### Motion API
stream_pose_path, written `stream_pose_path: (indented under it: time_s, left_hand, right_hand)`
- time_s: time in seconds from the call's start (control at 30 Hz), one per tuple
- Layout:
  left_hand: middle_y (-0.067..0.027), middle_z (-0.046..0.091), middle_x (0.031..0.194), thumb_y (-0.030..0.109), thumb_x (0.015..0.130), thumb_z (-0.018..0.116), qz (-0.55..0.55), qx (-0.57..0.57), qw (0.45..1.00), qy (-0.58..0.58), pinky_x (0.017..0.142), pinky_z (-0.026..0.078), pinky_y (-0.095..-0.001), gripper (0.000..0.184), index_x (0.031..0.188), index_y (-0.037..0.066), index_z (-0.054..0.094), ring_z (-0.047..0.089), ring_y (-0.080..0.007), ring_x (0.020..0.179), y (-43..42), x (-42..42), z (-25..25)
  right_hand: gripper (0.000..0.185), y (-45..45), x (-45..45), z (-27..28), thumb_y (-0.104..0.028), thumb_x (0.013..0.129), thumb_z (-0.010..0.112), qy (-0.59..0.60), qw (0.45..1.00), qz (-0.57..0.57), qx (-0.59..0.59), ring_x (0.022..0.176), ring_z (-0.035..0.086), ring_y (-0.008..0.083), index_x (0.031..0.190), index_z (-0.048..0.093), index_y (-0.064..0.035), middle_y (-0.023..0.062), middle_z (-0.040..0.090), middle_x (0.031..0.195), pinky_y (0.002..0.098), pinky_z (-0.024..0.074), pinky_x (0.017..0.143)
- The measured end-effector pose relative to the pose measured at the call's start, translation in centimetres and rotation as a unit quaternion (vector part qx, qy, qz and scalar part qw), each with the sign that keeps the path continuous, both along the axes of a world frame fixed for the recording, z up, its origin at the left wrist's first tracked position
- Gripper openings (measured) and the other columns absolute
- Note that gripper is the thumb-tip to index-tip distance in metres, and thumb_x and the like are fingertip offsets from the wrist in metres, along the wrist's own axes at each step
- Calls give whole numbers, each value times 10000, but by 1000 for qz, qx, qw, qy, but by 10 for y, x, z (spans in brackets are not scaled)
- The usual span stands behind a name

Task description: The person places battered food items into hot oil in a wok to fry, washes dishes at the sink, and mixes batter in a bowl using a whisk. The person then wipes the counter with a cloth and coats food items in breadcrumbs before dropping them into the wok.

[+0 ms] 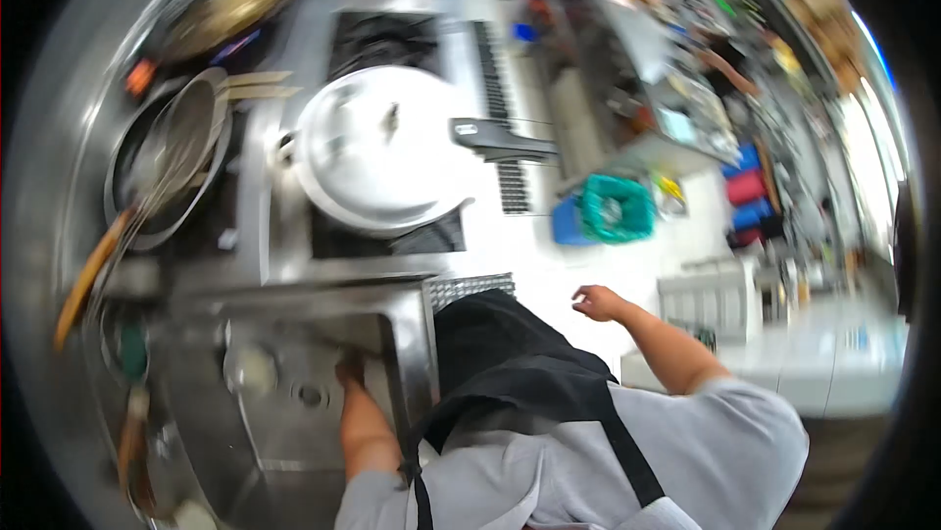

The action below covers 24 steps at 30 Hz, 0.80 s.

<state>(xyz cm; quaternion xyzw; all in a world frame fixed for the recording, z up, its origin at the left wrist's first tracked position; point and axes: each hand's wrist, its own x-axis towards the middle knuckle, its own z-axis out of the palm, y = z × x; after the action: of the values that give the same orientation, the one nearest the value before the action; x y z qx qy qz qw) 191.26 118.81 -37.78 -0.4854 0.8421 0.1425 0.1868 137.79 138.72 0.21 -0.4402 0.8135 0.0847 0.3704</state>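
My left hand reaches down over the steel sink, near its right wall; its fingers are blurred and dark, so any grip is hidden. In the sink, left of that hand, sits a small round pale bowl. My right hand hangs out to the side above the white floor, empty, with its fingers loosely bent and apart. A large pressure cooker with a white-looking lid and black handle stands on the stove ahead, touched by neither hand.
Left of the cooker, a wire strainer and a wooden-handled utensil rest over a pan. Farther back is a blurred wok. A blue bin with a green liner stands on the floor. Another person's arm shows far right.
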Motion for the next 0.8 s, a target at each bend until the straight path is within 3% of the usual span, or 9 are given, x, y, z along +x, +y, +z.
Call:
stream_pose_path:
  time_s: [0.03,0.1,0.17,0.2,0.27,0.43,0.53,0.6,0.8]
  left_hand:
    - [-76,637,1201,420,947,458,43,149,985,-78,726,549,-369,388,1159,162,655,641,-222,1033,-21,-9,-16]
    - [-134,683,1058,497,919,476,392,219,893,-4,724,546,-363,467,1052,104,692,664,-231,970,-25,-39,24]
    - [-146,691,938,464,910,516,33,69,981,178,693,543,-373,467,1035,46,681,677,-248,850,-19,-18,-49]
    - [-152,695,879,448,906,536,-130,-58,963,230,677,542,-378,469,1027,16,675,683,-257,790,-17,-12,-62]
    - [-140,678,835,429,900,552,299,185,925,142,651,534,-378,440,992,16,669,665,-252,744,-15,-33,-35]
    - [-109,635,725,383,886,592,635,238,642,358,585,513,-378,375,905,14,654,622,-241,628,12,-17,63]
    - [-91,610,660,355,877,615,698,185,545,426,546,501,-378,344,853,13,644,595,-234,559,34,10,138]
    - [-26,477,577,274,868,637,675,168,519,497,442,414,-340,266,693,102,533,460,-159,464,42,35,178]
    - [7,424,550,252,907,549,696,224,496,469,398,345,-271,269,686,146,437,407,-120,448,44,61,284]
  right_hand:
    - [363,10,7,9,-311,866,615,2,1000,-15,7,885,665,303,1135,621,-67,157,698,954,387,517,815]
    - [363,39,19,32,-314,860,618,35,998,-54,-6,883,666,304,1140,620,-84,152,700,945,389,520,806]
    - [360,75,30,44,-319,856,620,49,993,-104,-11,879,666,304,1131,624,-88,150,698,947,386,522,802]
    - [358,99,35,47,-323,853,622,49,990,-131,-11,876,665,305,1124,627,-87,148,697,945,385,523,800]
    - [371,148,48,45,-345,816,652,64,988,-142,2,886,665,326,1068,646,-73,170,693,924,410,524,804]
    - [422,251,48,4,-432,825,640,13,985,-57,163,1068,598,347,1042,688,-74,186,652,1093,421,475,921]
    - [402,270,35,-29,-429,821,653,29,982,-138,124,1048,606,357,1050,692,-101,185,659,1088,427,478,916]
    - [396,266,23,-53,-420,814,649,12,985,-164,60,1029,614,355,1036,693,-95,178,665,1073,420,487,898]
    - [379,214,-10,-95,-364,812,632,-28,988,-152,-24,1067,599,348,1055,675,-77,183,656,1094,414,472,933]
